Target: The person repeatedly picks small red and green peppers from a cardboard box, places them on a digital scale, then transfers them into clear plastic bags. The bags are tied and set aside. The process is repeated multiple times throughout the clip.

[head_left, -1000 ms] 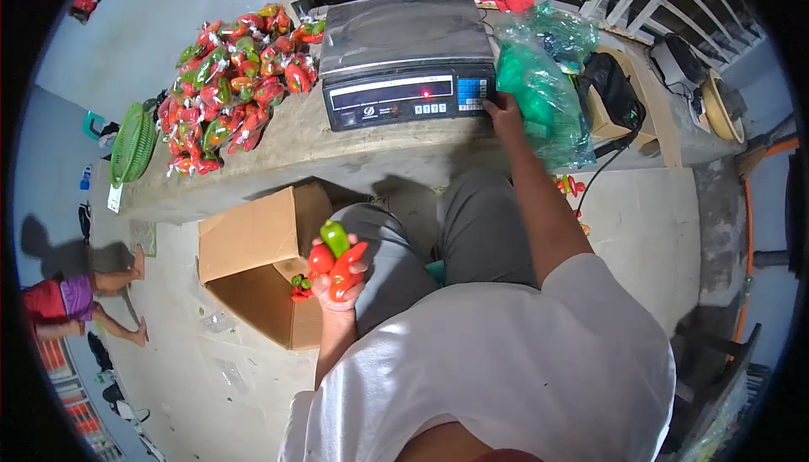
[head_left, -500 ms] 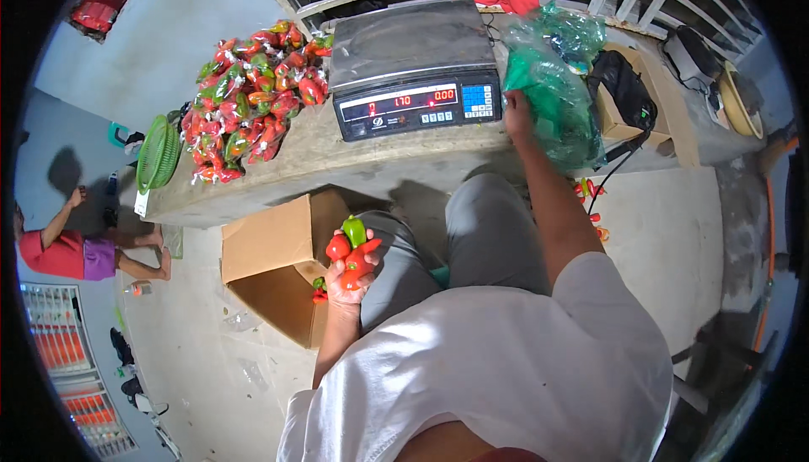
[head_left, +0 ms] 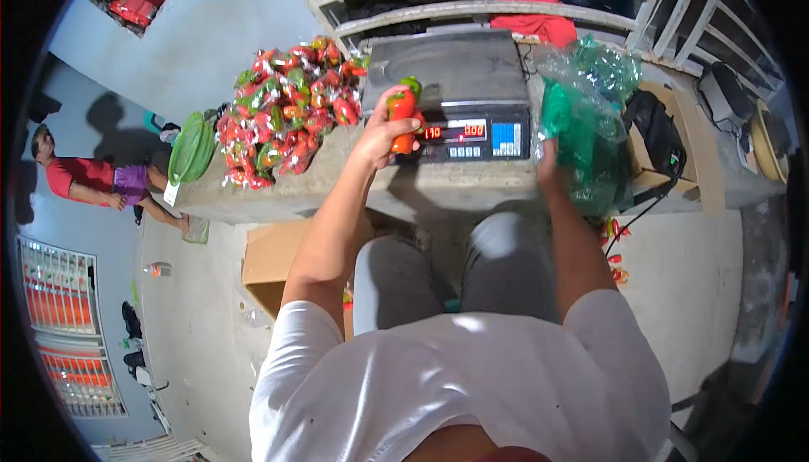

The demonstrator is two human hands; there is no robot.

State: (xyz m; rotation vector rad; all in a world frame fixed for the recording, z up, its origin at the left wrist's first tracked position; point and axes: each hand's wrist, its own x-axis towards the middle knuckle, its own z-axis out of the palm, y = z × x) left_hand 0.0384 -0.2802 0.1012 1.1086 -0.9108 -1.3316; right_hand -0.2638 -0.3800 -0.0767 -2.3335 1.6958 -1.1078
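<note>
- Red + green peppers [head_left: 403,108] now up at the scale [head_left: 447,95]; 1 s ago they sat low by the lap, just above the box [head_left: 274,264].
- L hand [head_left: 383,133] closed round the peppers, arm stretched fwd, bunch held just over the near-left edge of the scale's pan, in front of the display.
- R hand [head_left: 549,167] has dropped off the scale's keypad; now at the green bag pile [head_left: 581,137], right of the scale. Fingers sunk in the plastic — can't tell if gripping or just pressing.
- Display lit w/ red digits; peppers don't look set down yet, still in the fist.
- Reading of it: handful looks abt to go on the pan for weighing, R hand readying a bag.
- Bagged peppers [head_left: 286,116] heaped on the ledge [head_left: 270,196], left of the scale, untouched.
- Another person [head_left: 93,179] on the floor far left, well apart.
</note>
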